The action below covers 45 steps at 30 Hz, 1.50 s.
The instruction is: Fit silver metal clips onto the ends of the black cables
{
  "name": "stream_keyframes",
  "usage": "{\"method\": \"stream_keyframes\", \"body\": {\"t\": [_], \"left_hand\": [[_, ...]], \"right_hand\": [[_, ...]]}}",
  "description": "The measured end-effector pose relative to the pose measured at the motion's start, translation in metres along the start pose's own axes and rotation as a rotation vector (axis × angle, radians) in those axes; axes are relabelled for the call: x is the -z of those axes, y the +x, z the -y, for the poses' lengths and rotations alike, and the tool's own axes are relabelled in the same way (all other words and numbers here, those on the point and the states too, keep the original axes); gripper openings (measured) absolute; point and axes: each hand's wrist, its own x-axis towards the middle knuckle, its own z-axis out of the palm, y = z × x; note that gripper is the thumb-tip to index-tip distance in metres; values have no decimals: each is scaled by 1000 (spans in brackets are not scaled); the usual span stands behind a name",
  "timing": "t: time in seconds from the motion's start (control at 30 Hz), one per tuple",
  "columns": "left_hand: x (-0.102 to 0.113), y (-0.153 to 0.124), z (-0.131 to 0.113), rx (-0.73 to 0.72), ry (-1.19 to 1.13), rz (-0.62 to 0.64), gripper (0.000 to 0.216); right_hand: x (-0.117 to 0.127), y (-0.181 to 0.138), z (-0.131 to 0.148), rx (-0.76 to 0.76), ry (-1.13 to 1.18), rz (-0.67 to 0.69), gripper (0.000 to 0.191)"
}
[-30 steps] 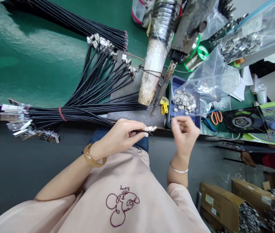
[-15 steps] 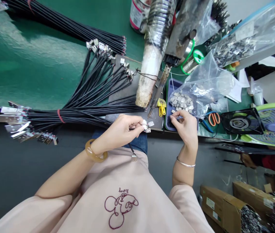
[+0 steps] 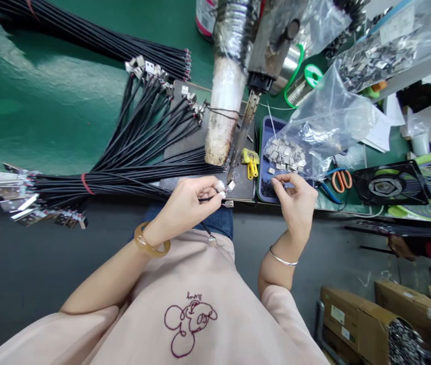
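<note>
My left hand [image 3: 196, 198] pinches a black cable at its end, just below the tip of the soldering iron [image 3: 242, 134]. A small silver USB connector [image 3: 231, 185] sits at its fingertips, and another connector [image 3: 228, 204] hangs just below. Over the near edge of a purple-blue tray [image 3: 264, 129] is my right hand [image 3: 298, 198], thumb and fingers pinched; whether something tiny is between them I cannot make out. Small black pieces [image 3: 267, 189] lie in the tray beside those fingers, with a pile of silver connector parts [image 3: 286, 154] behind.
A tied bundle of black cables [image 3: 124, 182] lies left of my left hand. A taped white hose [image 3: 219, 116] hangs by the iron. Yellow clips [image 3: 252, 165], orange-handled pliers [image 3: 340, 180], a small black fan [image 3: 390, 185] and a solder spool [image 3: 304, 91] are around the tray.
The connector at my left fingertips has come up to the iron's tip. My right hand has shifted slightly right, still pinched over the tray. The whole view has moved a little.
</note>
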Motion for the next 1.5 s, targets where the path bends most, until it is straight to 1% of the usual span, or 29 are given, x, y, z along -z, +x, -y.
{"method": "stream_keyframes", "body": {"t": [0.03,0.1,0.17,0.27,0.33,0.4,0.5,0.6,0.7,0.77,0.83,0.9,0.93,0.97,1.0,1.07,1.17,1.33,1.5], "left_hand": [[0,0,1,-8,-1,4,12],[0,0,1,-27,0,13,11],[1,-1,1,-40,11,28,11],[2,-1,1,-35,22,61,12],[3,-1,0,-22,24,79,12],[3,-1,-1,-12,27,87,12],[3,-1,0,-2,27,91,12],[3,-1,1,8,2,101,13],[4,-1,1,17,-41,91,14],[4,-1,0,27,-62,68,14],[4,-1,-1,34,-76,45,13],[3,-2,-2,36,-88,22,12],[2,-2,-1,35,-92,11,11],[2,-1,-1,34,-93,-2,12],[1,-1,-1,31,-91,-16,12],[0,-1,0,21,-83,-32,11],[-2,-1,2,2,-76,-41,11],[-2,-3,3,1,-72,-42,10],[-3,-3,5,-3,-53,-45,11]], "right_hand": [[2,2,-2,13,5,40,11],[3,3,-1,46,11,59,9],[-2,3,7,100,19,17,11],[-16,6,25,243,-9,-48,12],[-27,13,37,345,-65,-30,11],[-37,23,48,394,-157,40,11],[-47,38,61,397,-326,175,15],[-51,47,70,405,-437,292,19],[-51,46,72,418,-456,334,15],[-47,39,68,428,-378,272,10],[-41,26,64,401,-201,124,8],[-34,9,60,296,41,-33,6],[-31,0,60,214,165,-75,7],[-28,-9,59,134,279,-84,7],[-27,-17,60,69,376,-65,7],[-28,-30,61,-3,506,22,5],[-37,-39,63,-16,565,134,8],[-50,-40,64,-5,529,164,25],[-50,-40,66,16,536,172,27]]}}
